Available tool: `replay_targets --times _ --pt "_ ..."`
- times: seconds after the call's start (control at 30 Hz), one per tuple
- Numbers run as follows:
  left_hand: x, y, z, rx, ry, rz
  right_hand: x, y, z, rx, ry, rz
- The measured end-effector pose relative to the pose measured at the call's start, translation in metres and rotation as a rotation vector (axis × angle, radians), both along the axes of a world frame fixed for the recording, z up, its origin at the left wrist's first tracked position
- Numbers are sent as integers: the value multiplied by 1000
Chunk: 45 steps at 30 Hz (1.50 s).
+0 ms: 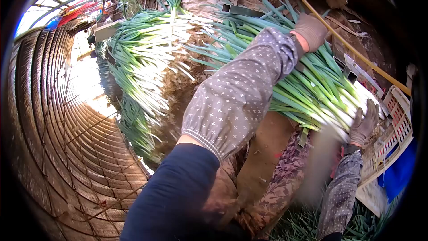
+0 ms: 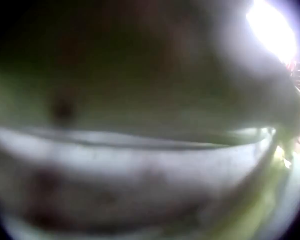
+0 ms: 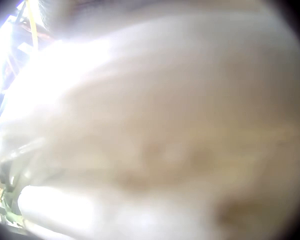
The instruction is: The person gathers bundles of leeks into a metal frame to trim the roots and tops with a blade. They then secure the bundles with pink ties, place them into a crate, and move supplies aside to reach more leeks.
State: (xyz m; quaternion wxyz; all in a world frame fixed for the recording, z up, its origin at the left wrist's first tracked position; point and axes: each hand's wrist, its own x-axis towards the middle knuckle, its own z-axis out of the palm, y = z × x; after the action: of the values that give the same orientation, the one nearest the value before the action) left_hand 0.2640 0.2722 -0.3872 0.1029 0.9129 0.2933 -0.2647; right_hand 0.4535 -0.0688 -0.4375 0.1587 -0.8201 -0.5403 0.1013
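You seem to be straightening green onions (image 1: 318, 90) | left hand (image 1: 310, 31) at leaves (image 1: 243, 27), grip: cannot tell | right hand (image 1: 364, 125) spread against white ends (image 1: 342, 117) | next likely needs both ends steadied

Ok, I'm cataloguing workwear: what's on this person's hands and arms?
Grey-brown gloves, dark wrist straps and greyish oversleeves with small pale marks, crosses on the left one, whose upper edge is gathered. Above it shows a navy sleeve.
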Motion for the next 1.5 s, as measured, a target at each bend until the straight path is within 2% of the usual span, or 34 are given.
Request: replay_targets --times 0.1,0.13,0.23,0.4,0.53,0.73,0.8,0.83,0.87,0.9,0.93,1.0,1.1,1.17,1.2,1.3,1.37,1.4,1.47,1.5 --pt "16 11 -45 -249 -189 -102 0 1 -3 0 12 -14" --pt "15 17 -51 -422 -93 -85 0 1 -4 -1 16 -20" --pt "14 24 -72 -520 21 -40 2 -2 -9 21 17 -21" --pt "0 37 -87 -487 99 41 2 -1 -9 19 -11 6" --pt "-19 43 -78 -423 146 107 2 -3 -12 15 -10 -24" --pt "-72 20 -20 -235 184 133 -5 3 -2 54 -35 34" --pt "-79 -6 13 -251 130 247 -3 1 3 50 -86 34" --pt "-80 -19 34 -294 91 379 -3 1 6 84 -65 44" --pt "-83 -34 37 -235 96 441 1 -3 5 78 -44 44" --pt "-91 -45 33 -167 108 498 0 -7 -1 80 -15 37" --pt "-97 -51 32 -131 46 509 3 -10 -10 51 -104 49" --pt "-110 -60 24 -61 -76 537 2 -13 -12 66 -3 34" --pt "-138 -21 -39 -5 -241 420 2 -7 -8 51 4 5" --pt "-132 20 -27 -316 174 434 -2 2 3 113 -8 -6" --pt "-136 25 -18 -338 172 467 -1 1 1 99 46 -20" --pt "-161 28 -15 -298 75 577 2 -2 1 48 2 -1" --pt "-189 44 -31 -470 -115 896 5 -8 -8 54 -99 -26" --pt "-221 61 -41 -289 -92 595 6 -6 -4 80 -46 -11" --pt "-285 83 -59 -160 -175 805 2 2 4 125 32 -27" --pt "-304 89 -63 -209 -289 1318 2 2 2 118 31 -35"
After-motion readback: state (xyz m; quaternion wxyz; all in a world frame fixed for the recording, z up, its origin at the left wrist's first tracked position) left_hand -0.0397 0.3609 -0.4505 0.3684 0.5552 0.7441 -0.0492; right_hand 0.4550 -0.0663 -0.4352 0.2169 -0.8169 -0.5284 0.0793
